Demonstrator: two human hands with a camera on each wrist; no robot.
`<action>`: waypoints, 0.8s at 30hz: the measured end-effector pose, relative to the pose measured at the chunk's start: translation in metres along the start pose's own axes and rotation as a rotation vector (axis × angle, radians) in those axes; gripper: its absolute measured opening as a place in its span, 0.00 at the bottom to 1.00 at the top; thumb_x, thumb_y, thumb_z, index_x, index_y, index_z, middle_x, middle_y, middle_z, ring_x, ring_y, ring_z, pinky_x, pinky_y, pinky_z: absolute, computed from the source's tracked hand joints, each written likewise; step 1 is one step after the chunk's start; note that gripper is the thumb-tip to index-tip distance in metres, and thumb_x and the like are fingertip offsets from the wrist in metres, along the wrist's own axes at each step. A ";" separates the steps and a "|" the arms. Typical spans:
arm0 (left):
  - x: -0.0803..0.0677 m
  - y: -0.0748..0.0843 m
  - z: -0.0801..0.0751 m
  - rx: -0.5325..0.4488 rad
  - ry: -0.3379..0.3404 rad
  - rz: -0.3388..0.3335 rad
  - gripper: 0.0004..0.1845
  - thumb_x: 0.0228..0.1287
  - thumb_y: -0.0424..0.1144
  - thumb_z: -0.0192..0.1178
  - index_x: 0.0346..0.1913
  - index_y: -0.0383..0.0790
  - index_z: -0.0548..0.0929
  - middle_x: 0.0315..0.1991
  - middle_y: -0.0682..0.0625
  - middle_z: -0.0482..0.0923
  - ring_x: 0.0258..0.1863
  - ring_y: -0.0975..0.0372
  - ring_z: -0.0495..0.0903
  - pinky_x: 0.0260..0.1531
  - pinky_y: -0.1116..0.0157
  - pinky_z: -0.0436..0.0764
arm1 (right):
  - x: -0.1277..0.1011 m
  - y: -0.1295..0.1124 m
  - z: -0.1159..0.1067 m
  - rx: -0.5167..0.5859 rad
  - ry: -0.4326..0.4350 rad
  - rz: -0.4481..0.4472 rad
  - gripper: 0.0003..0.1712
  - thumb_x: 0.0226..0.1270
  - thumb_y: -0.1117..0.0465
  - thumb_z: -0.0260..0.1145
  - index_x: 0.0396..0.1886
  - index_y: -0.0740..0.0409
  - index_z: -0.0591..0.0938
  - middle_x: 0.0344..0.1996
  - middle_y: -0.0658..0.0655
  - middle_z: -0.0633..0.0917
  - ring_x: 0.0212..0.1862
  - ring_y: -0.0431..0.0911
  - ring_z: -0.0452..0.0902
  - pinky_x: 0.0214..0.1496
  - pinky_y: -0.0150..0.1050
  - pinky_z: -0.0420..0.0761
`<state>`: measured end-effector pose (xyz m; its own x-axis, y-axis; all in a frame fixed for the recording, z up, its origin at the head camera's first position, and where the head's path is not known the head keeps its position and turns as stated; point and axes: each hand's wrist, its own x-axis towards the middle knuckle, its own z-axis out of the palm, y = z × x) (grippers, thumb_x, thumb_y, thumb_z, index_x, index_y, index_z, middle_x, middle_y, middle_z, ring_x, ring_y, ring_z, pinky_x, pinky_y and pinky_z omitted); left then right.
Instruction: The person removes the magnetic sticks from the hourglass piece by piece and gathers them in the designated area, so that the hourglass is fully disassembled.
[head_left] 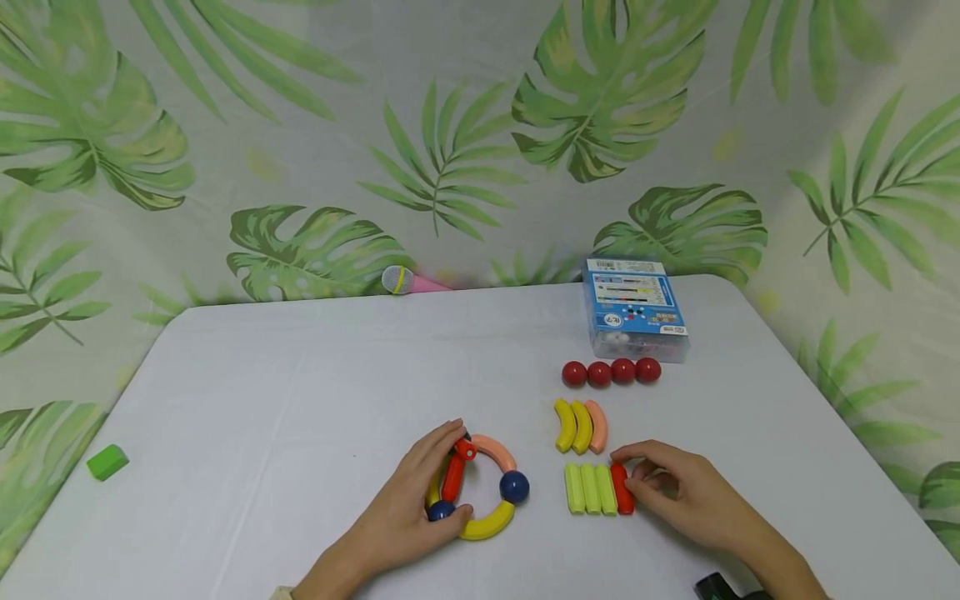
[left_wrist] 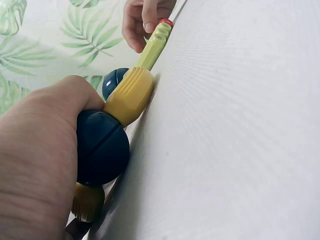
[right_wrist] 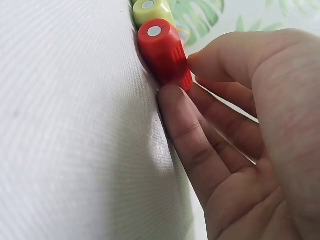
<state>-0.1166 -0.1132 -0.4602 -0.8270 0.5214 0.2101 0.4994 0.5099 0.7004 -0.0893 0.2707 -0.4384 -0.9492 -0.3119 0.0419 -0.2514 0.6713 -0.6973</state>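
My left hand (head_left: 416, 492) lies around the left side of a ring made of curved rods and navy balls. A pink curved rod (head_left: 497, 452), a navy ball (head_left: 514, 487) and a yellow curved rod (head_left: 489, 523) show on its right side. The thumb rests by another navy ball (left_wrist: 102, 147); the fingers partly hide the ring's far left. A red rod (head_left: 453, 478) stands inside the ring beside the palm. With thumb and finger, my right hand (head_left: 678, 492) pinches a straight red rod (right_wrist: 165, 52), which lies against a row of light green rods (head_left: 592, 489).
Beyond the green rods lie two yellow curved rods (head_left: 573, 427) and a pink one (head_left: 597, 427). Several red balls (head_left: 611, 372) line up before a blue-labelled plastic box (head_left: 636, 308). A green block (head_left: 107, 462) sits far left; a pink toy microphone (head_left: 412, 281) is at the back edge.
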 end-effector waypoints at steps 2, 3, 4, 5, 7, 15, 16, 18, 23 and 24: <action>0.000 0.000 0.000 -0.003 -0.002 -0.005 0.49 0.58 0.43 0.73 0.81 0.49 0.60 0.81 0.54 0.55 0.80 0.59 0.58 0.71 0.48 0.69 | 0.000 0.000 0.000 0.000 0.000 -0.011 0.21 0.66 0.66 0.73 0.57 0.48 0.83 0.41 0.42 0.84 0.38 0.35 0.79 0.44 0.30 0.85; 0.000 0.000 0.000 -0.003 -0.004 -0.008 0.49 0.58 0.43 0.73 0.81 0.49 0.60 0.81 0.54 0.55 0.80 0.59 0.58 0.71 0.48 0.69 | 0.000 0.000 0.000 0.000 0.000 -0.016 0.21 0.66 0.66 0.73 0.57 0.48 0.83 0.40 0.42 0.83 0.38 0.35 0.79 0.44 0.30 0.85; 0.000 0.000 0.000 -0.004 -0.005 -0.010 0.49 0.58 0.43 0.73 0.81 0.49 0.60 0.82 0.54 0.55 0.80 0.59 0.58 0.71 0.48 0.69 | 0.000 0.000 0.000 -0.001 0.000 -0.021 0.21 0.66 0.65 0.74 0.57 0.48 0.83 0.40 0.41 0.83 0.38 0.35 0.79 0.44 0.30 0.85; 0.000 0.000 0.000 -0.006 -0.007 -0.013 0.49 0.58 0.43 0.73 0.81 0.49 0.60 0.82 0.54 0.55 0.80 0.59 0.58 0.71 0.48 0.69 | 0.000 0.000 0.000 -0.002 0.002 -0.026 0.21 0.66 0.65 0.74 0.57 0.48 0.83 0.40 0.41 0.83 0.38 0.35 0.79 0.43 0.30 0.85; 0.000 0.000 -0.001 -0.010 -0.011 -0.020 0.49 0.58 0.43 0.73 0.81 0.49 0.60 0.82 0.55 0.55 0.80 0.60 0.57 0.72 0.49 0.69 | 0.000 0.000 0.000 -0.008 0.008 -0.034 0.21 0.65 0.65 0.74 0.57 0.48 0.83 0.41 0.41 0.83 0.38 0.35 0.79 0.43 0.30 0.85; -0.001 0.000 -0.001 -0.041 -0.026 -0.035 0.50 0.59 0.43 0.73 0.82 0.50 0.58 0.82 0.56 0.53 0.80 0.61 0.56 0.72 0.49 0.68 | 0.006 -0.008 0.002 -0.068 0.143 -0.097 0.21 0.63 0.70 0.74 0.54 0.50 0.84 0.45 0.43 0.87 0.42 0.33 0.81 0.43 0.30 0.86; 0.000 0.000 0.000 -0.044 -0.028 -0.035 0.50 0.59 0.43 0.73 0.82 0.49 0.57 0.82 0.55 0.53 0.81 0.61 0.56 0.72 0.49 0.67 | 0.008 -0.010 0.002 -0.067 0.146 -0.120 0.22 0.63 0.71 0.74 0.54 0.50 0.84 0.46 0.44 0.87 0.42 0.34 0.82 0.43 0.31 0.86; 0.000 0.001 0.000 -0.050 -0.034 -0.039 0.50 0.60 0.44 0.72 0.82 0.49 0.57 0.82 0.56 0.53 0.80 0.61 0.56 0.72 0.49 0.68 | 0.013 -0.016 0.003 -0.070 0.134 -0.164 0.23 0.62 0.72 0.74 0.55 0.50 0.84 0.47 0.45 0.87 0.43 0.34 0.81 0.43 0.31 0.86; -0.002 0.003 -0.001 -0.046 -0.058 -0.038 0.51 0.59 0.47 0.73 0.82 0.52 0.57 0.82 0.58 0.55 0.79 0.60 0.60 0.70 0.49 0.71 | 0.031 -0.043 0.007 -0.114 0.069 -0.270 0.22 0.63 0.71 0.74 0.55 0.50 0.84 0.47 0.45 0.87 0.42 0.34 0.80 0.43 0.31 0.86; -0.002 0.003 -0.001 -0.047 -0.072 -0.032 0.51 0.59 0.47 0.73 0.82 0.53 0.56 0.81 0.58 0.55 0.79 0.59 0.61 0.70 0.49 0.71 | 0.035 -0.050 0.008 -0.127 0.055 -0.295 0.21 0.63 0.70 0.74 0.55 0.50 0.84 0.47 0.45 0.87 0.42 0.36 0.80 0.44 0.32 0.86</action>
<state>-0.1136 -0.1138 -0.4580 -0.8208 0.5542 0.1383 0.4588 0.4955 0.7375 -0.1085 0.2205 -0.4079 -0.8397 -0.4711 0.2700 -0.5356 0.6370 -0.5544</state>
